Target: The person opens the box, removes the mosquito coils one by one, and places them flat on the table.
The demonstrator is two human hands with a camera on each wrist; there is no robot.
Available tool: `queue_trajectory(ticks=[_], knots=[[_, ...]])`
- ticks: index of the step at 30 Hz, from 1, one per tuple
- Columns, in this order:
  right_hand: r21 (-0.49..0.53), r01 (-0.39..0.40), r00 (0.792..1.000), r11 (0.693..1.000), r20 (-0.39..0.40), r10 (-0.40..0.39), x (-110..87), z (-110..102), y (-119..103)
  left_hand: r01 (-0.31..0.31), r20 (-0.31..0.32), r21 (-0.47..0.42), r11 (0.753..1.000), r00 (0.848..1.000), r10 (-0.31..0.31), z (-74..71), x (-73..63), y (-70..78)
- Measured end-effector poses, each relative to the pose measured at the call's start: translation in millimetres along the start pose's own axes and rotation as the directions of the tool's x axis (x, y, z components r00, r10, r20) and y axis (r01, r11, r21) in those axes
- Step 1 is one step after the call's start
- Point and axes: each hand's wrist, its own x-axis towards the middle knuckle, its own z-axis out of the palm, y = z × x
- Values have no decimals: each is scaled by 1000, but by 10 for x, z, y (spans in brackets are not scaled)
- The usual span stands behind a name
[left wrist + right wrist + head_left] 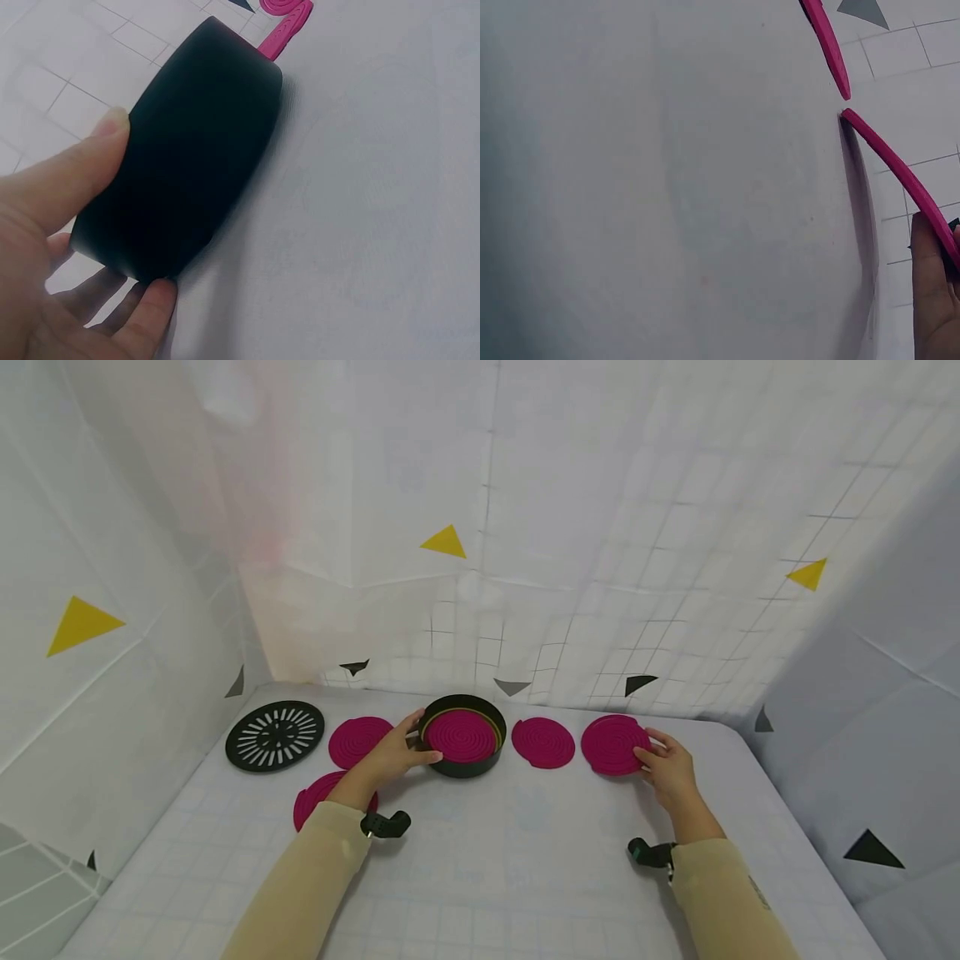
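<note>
The pink discs [543, 743] look matt and ridged, the dark holder [187, 142] smooth.

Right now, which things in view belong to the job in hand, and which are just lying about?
Job, apparently: black container, gripped by left hand; magenta disc inside it; rightmost magenta disc, held by right hand.

Lying about: slotted black disc; three other magenta discs.

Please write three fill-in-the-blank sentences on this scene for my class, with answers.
Of the left hand and right hand, the one gripping the dark container is the ____.
In the head view, the dark container stands to the ____ of the black slotted disc.
The yellow triangles in that view number ____.

Missing words: left; right; three.
</note>
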Motion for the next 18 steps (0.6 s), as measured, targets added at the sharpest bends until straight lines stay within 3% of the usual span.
queue_trajectory(ticks=[11,18], knots=[[-57,-37,995,998,90,42,56,-94,-22,-12,1,-11,1000,1000,12,0,12,-8],[-158,-81,987,984,127,101,132,-188,3,-13,-5,2,1000,1000,13,1,15,-13]])
